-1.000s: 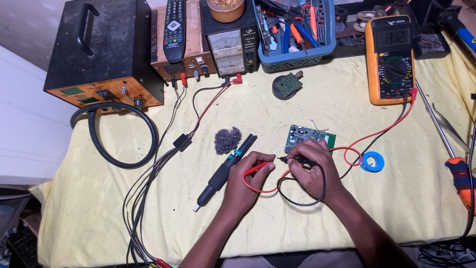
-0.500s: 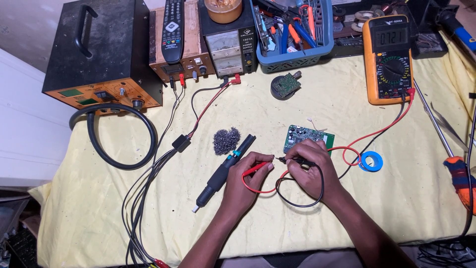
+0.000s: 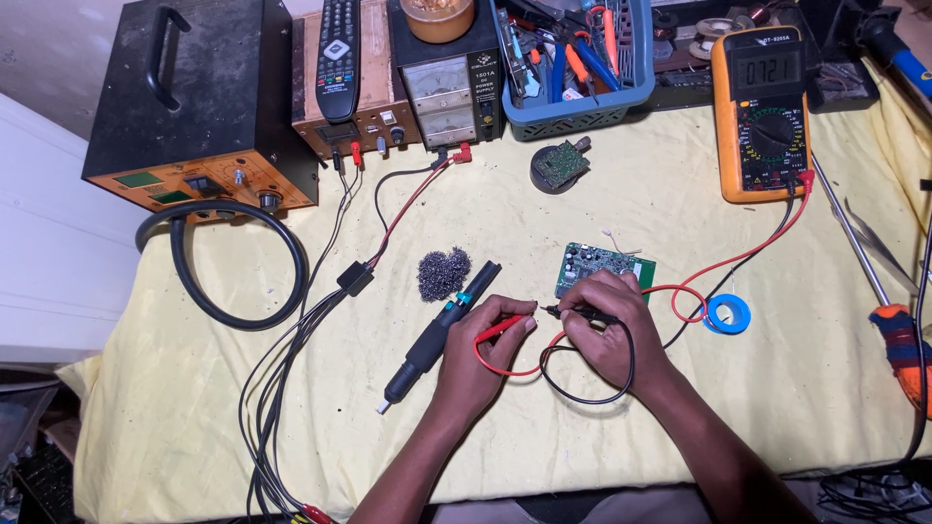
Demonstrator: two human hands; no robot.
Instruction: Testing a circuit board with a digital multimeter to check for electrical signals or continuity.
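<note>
1. A yellow cloth [image 3: 680, 427] covers the desk [image 3: 58, 291], creased and hanging over its near edge.
2. The left hand [image 3: 481, 354] is closed in a pinch on the red probe [image 3: 500, 328]; the right hand [image 3: 607, 325] is closed on the black probe [image 3: 578, 312], and the two tips meet between the hands.
3. The green circuit board [image 3: 594, 264] lies just past the right hand.
4. Beside it lie a soldering iron [image 3: 437, 335], steel wool [image 3: 444, 273] and blue tape [image 3: 727, 313].
5. Farthest stand an orange multimeter [image 3: 762, 112], a power supply [image 3: 445, 82] and a black box [image 3: 189, 107].
</note>
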